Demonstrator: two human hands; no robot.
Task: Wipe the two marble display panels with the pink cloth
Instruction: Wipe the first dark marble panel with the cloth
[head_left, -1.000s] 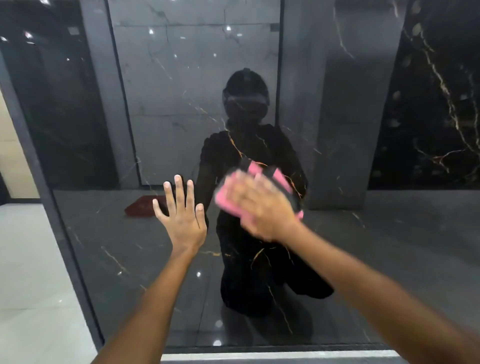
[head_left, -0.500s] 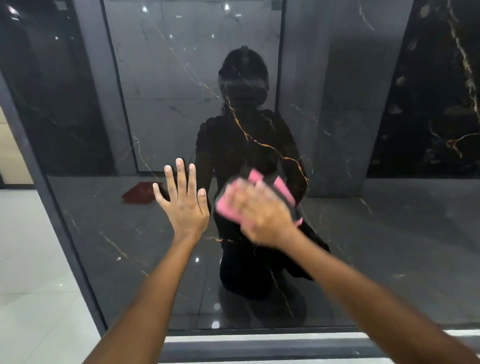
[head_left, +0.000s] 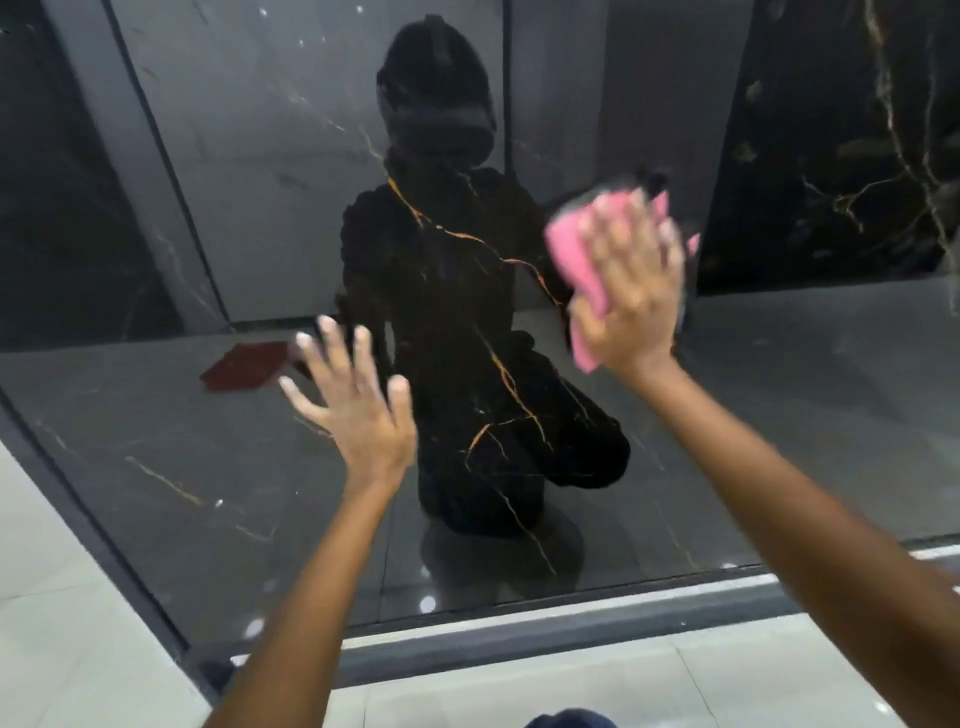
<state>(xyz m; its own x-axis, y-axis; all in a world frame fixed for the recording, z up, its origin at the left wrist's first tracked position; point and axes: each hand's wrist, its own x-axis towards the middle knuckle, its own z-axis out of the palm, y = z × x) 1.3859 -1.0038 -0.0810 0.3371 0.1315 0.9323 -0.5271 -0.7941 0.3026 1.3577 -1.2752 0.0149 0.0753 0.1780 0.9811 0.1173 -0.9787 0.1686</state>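
Observation:
A glossy black marble panel (head_left: 156, 467) with thin gold veins stands upright in front of me and fills most of the view; it mirrors a kneeling person. My right hand (head_left: 631, 291) presses the pink cloth (head_left: 574, 244) flat against the panel at the upper right. The cloth shows at the left of and under the palm. My left hand (head_left: 356, 405) rests on the panel lower and to the left, fingers spread, holding nothing. Only one panel can be made out.
A dark frame strip (head_left: 519, 631) runs along the panel's bottom edge and up its left side. Pale floor tiles (head_left: 67, 623) lie at the left and below. A red object (head_left: 244, 366) appears only as a reflection in the marble.
My right hand has swept the pink cloth up and to the right across the panel. My left hand stays on the marble. The view has tilted down, showing more floor.

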